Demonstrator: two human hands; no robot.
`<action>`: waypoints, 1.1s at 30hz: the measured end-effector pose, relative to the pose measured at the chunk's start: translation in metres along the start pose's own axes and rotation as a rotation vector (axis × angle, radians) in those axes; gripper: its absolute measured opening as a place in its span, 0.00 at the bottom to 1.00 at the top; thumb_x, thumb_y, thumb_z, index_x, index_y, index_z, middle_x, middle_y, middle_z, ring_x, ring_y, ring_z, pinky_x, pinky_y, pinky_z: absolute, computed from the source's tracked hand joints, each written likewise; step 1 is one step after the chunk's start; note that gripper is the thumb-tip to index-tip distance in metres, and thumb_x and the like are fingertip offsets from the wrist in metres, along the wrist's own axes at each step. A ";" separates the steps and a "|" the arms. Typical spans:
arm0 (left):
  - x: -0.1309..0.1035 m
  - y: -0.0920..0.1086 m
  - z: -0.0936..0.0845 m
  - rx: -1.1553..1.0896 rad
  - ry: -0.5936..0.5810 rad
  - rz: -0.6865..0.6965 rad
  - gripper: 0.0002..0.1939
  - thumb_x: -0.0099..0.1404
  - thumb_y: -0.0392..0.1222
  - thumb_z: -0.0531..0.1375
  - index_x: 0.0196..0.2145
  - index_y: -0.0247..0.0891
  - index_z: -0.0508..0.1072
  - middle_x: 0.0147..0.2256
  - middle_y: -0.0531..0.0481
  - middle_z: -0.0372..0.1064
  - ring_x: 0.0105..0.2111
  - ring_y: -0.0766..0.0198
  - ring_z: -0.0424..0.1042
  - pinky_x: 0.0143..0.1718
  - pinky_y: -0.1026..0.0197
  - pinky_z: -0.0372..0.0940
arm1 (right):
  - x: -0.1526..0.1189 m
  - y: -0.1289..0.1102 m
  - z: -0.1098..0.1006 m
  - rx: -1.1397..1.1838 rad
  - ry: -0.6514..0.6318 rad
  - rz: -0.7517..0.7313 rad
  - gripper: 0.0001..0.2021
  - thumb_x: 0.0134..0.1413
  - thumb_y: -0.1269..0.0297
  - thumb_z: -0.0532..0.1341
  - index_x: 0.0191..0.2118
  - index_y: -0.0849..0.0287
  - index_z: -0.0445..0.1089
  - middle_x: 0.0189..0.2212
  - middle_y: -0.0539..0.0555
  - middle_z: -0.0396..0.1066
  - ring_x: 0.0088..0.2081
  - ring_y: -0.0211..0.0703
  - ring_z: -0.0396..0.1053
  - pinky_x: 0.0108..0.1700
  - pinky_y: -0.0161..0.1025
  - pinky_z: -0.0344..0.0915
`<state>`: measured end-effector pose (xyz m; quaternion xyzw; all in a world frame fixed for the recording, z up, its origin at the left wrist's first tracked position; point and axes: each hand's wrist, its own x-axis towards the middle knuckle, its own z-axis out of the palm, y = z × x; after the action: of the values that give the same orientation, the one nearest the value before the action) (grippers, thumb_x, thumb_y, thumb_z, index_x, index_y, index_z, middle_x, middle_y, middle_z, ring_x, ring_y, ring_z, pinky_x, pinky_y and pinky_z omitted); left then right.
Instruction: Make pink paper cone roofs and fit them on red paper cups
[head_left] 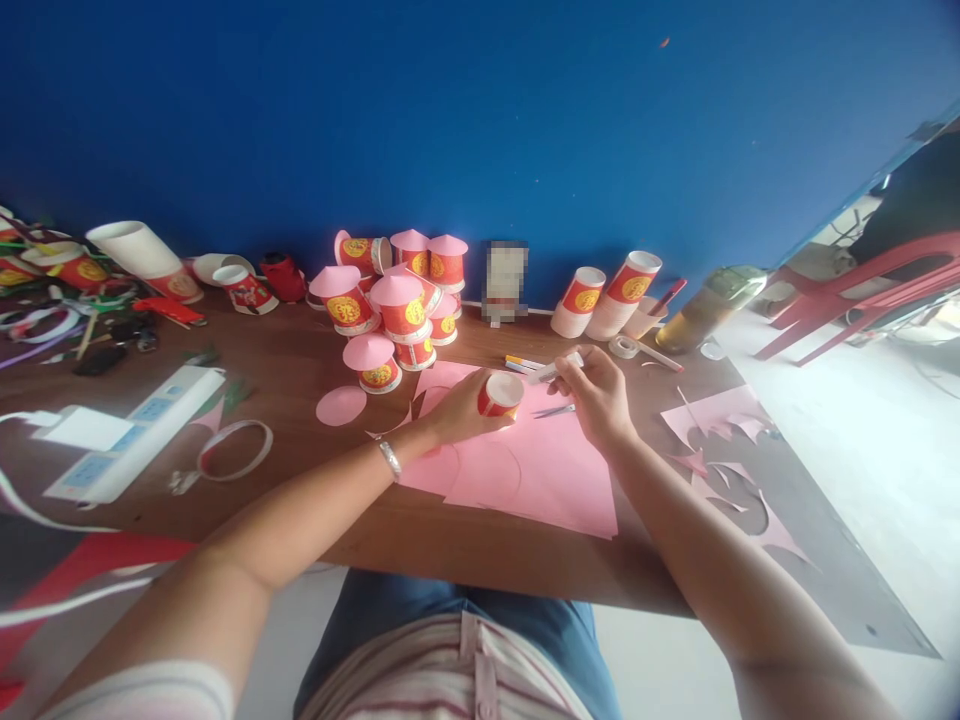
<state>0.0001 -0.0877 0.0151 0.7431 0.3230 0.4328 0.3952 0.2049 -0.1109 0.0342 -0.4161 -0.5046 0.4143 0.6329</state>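
My left hand [463, 408] is wrapped round a red paper cup [501, 396], its pale round end facing up. In my right hand [596, 395] is a small white tube [559, 368], which looks like a glue tube; its narrow tip points at the cup, a short way from the rim. Beneath both hands lie pink paper sheets [555, 480] with circles marked on them. On the paper near my right hand rests a pair of scissors [555, 411], partly hidden. Just behind the cup is a yellow-and-white pen-like stick [525, 363].
Several red cups with pink cone tops [401, 300] stand back left, near a pink paper disc [341, 405]. Stacked paper cups [626, 290] and a bottle [705, 305] stand back right. A power strip [142, 435], tape roll [622, 346] and pink scraps [720, 420] lie around.
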 end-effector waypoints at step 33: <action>0.000 0.005 -0.003 0.018 -0.231 -0.116 0.09 0.59 0.42 0.65 0.35 0.38 0.70 0.32 0.52 0.71 0.32 0.62 0.69 0.34 0.60 0.64 | -0.018 0.002 0.003 -0.519 -0.110 -0.090 0.11 0.60 0.54 0.64 0.37 0.56 0.71 0.25 0.49 0.72 0.23 0.38 0.71 0.28 0.37 0.73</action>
<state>-0.0021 -0.0892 0.0208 0.7714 0.3216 0.3179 0.4476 0.1994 -0.1268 0.0273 -0.5186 -0.6455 0.2644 0.4945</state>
